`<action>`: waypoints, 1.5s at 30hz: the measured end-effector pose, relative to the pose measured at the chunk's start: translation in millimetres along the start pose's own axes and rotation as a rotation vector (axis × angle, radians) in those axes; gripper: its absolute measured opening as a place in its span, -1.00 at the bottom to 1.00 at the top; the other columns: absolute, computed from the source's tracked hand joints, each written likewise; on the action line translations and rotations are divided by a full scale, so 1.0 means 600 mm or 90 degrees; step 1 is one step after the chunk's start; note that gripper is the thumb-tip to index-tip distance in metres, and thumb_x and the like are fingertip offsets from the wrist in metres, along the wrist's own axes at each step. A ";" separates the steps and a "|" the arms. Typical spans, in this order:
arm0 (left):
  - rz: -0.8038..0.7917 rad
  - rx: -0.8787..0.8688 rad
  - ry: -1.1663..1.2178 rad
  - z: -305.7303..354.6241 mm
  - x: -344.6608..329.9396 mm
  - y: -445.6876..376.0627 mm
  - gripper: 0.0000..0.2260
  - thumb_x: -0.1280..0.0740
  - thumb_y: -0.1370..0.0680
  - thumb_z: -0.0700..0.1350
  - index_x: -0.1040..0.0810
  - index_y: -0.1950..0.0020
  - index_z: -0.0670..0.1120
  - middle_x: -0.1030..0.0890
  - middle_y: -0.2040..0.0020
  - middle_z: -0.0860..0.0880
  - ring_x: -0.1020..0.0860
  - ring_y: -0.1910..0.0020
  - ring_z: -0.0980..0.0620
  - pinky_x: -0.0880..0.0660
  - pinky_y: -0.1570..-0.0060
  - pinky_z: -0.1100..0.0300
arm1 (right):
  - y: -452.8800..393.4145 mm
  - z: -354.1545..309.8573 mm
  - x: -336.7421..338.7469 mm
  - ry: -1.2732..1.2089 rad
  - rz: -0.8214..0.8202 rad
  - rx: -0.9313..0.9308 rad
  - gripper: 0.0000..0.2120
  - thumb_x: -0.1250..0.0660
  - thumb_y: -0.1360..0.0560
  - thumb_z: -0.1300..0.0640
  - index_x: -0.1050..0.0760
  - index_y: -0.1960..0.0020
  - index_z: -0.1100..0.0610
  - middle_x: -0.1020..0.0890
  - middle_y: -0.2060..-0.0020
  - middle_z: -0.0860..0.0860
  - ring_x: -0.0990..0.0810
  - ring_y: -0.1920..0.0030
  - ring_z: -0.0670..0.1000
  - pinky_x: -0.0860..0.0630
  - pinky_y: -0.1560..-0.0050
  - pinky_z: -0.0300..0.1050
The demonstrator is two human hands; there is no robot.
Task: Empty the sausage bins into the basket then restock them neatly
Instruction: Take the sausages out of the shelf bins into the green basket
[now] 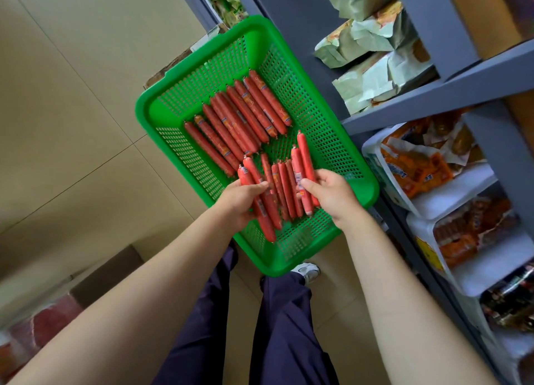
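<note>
Two hands, left (241, 201) and right (332, 195), are each holding a loose fan of sausages (284, 186) over the basket's (161, 101) near end, where slack grips risk spilling sticks past the rim onto the floor (72, 95).

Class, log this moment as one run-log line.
left hand: holds sausages | right hand: holds sausages | green basket: sausage row inside

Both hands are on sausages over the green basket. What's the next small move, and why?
Probably close the two hands together to square the short sausages into one bundle. The left hand and right hand each grip a few, splayed at differing angles above the basket. The long sausages already lie in a tidy row, so evening these up likely comes before lifting them out.
</note>
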State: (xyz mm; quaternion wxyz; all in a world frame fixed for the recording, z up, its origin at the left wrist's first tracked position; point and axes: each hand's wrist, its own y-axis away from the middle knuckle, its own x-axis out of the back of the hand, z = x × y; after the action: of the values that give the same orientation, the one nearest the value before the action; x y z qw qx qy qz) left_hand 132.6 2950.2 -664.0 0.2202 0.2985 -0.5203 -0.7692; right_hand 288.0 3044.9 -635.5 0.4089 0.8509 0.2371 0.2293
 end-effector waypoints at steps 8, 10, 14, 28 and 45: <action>0.084 0.016 -0.060 -0.020 0.009 -0.034 -0.92 -0.35 -0.58 -0.23 -0.51 0.06 -0.07 -0.62 0.06 -0.08 -0.59 0.04 -0.08 -0.54 -0.06 -0.05 | -0.065 0.053 -0.023 0.348 0.189 -0.073 -0.81 -0.41 -0.50 0.13 -0.64 -0.04 0.21 -0.68 0.01 0.15 -0.60 -0.01 0.18 -0.39 0.11 -0.14; 0.075 0.017 -0.058 -0.017 0.007 -0.033 -0.94 -0.35 -0.58 -0.22 -0.53 0.02 -0.08 -0.62 0.07 -0.07 -0.59 0.08 -0.05 -0.56 0.03 0.01 | -0.067 0.055 -0.026 0.369 0.206 -0.077 -0.78 -0.40 -0.50 0.12 -0.64 -0.07 0.23 -0.67 -0.03 0.17 -0.60 -0.05 0.18 -0.37 0.10 -0.15; 0.025 -0.006 -0.058 -0.007 0.014 -0.026 -0.84 -0.37 -0.57 -0.20 -0.59 -0.14 -0.17 -0.67 0.12 -0.04 -0.65 0.20 0.03 -0.59 0.26 0.12 | -0.059 0.052 -0.025 0.409 0.232 -0.041 -0.79 -0.35 -0.52 0.15 -0.59 -0.12 0.21 -0.55 -0.14 0.20 -0.52 -0.16 0.22 -0.41 -0.16 -0.08; -0.064 -0.145 0.090 0.081 0.027 0.005 -0.83 -0.34 -0.60 -0.19 -0.52 -0.18 -0.11 -0.68 -0.02 -0.06 -0.66 0.20 0.10 -0.57 0.06 0.12 | 0.021 0.003 -0.117 -0.530 -0.018 -0.134 -0.71 -0.21 -0.64 0.16 -0.43 -0.31 0.27 -0.64 0.06 0.20 -0.68 0.29 0.08 -0.61 0.34 -0.14; 0.172 -0.560 -1.121 0.043 0.154 -0.014 -0.56 -0.12 -0.42 0.18 -0.62 -0.08 -0.01 -0.64 0.01 0.00 -0.55 -0.15 -0.11 -0.11 -0.42 -0.10 | -0.165 -0.105 -0.159 -0.306 0.146 -0.112 -0.59 -0.12 -0.59 0.39 -0.32 -0.43 0.29 -0.51 -0.19 0.25 -0.54 0.06 0.11 -0.56 0.19 -0.13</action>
State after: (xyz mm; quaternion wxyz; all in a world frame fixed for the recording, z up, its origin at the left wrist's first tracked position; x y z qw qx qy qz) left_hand 47.6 2910.9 -686.0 -0.0677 -0.5490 -0.1964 -0.8096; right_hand 155.1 3080.3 -698.5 0.4969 0.8635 0.0146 0.0855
